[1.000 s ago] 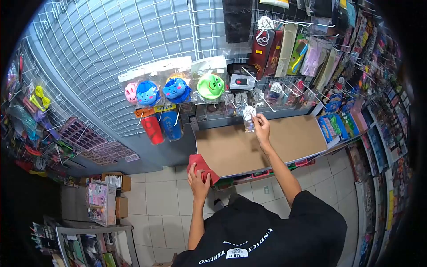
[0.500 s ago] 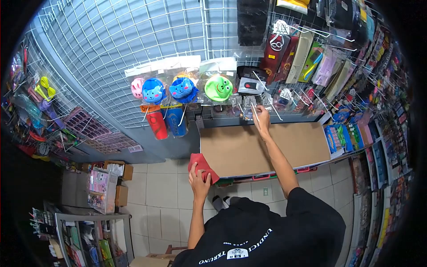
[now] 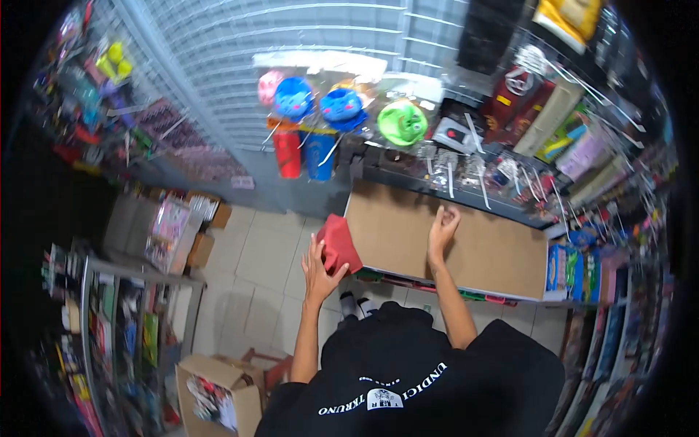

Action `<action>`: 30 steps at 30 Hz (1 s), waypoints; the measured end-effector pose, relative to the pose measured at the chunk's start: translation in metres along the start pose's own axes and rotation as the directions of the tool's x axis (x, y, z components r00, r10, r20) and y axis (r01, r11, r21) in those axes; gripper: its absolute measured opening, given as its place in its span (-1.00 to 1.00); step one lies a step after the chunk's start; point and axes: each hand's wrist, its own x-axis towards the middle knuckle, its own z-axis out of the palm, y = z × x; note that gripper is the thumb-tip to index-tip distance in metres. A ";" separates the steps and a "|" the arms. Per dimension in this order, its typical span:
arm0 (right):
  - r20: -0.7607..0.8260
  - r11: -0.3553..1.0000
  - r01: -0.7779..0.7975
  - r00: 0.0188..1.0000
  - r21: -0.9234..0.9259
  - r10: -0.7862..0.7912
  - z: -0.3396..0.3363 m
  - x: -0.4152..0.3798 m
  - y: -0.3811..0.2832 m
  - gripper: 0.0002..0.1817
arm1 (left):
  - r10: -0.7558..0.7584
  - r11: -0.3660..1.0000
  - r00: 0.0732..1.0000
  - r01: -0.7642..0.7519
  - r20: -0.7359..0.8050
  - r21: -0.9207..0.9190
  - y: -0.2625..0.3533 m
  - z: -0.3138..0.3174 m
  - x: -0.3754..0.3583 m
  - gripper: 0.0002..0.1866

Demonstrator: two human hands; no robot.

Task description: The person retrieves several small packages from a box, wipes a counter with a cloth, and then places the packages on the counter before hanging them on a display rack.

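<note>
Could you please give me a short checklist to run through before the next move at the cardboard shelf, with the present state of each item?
1. Left hand holds the red cloth at the shelf's left corner: ok.
2. Right hand is free of packets: ok, fingers curled, nothing visible in them.
3. Cardboard shelf top is bare where the right hand hangs: ok.
4. Small packets hang on the pegs at the shelf's back: ok, though blurred.
5. Cloth lies flat on the cardboard: not ok, it is bunched at the corner.
6. Shelf surface is clean: cannot tell.
</note>
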 end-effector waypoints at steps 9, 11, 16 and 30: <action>0.728 0.999 0.035 0.686 -0.001 -0.023 0.025 -0.146 -0.066 -0.67 | -0.763 0.620 0.647 0.734 0.006 -0.278 -0.056 0.004 -0.236 -0.45; 0.751 0.979 0.165 0.630 0.120 -0.198 0.055 -0.153 -0.102 -0.67 | -0.889 0.451 0.453 0.844 -0.065 -0.290 -0.068 0.016 -0.342 -0.61; 0.942 0.866 0.491 0.234 0.098 -0.239 0.118 -0.177 -0.084 -0.74 | -0.894 -0.417 -0.447 0.824 0.012 -0.383 -0.024 0.036 -0.560 -0.68; 0.805 0.838 0.544 0.479 0.039 -0.349 0.109 -0.185 -0.072 -0.51 | -0.971 -0.223 -0.192 0.495 0.145 -0.840 0.068 0.107 -0.611 -0.56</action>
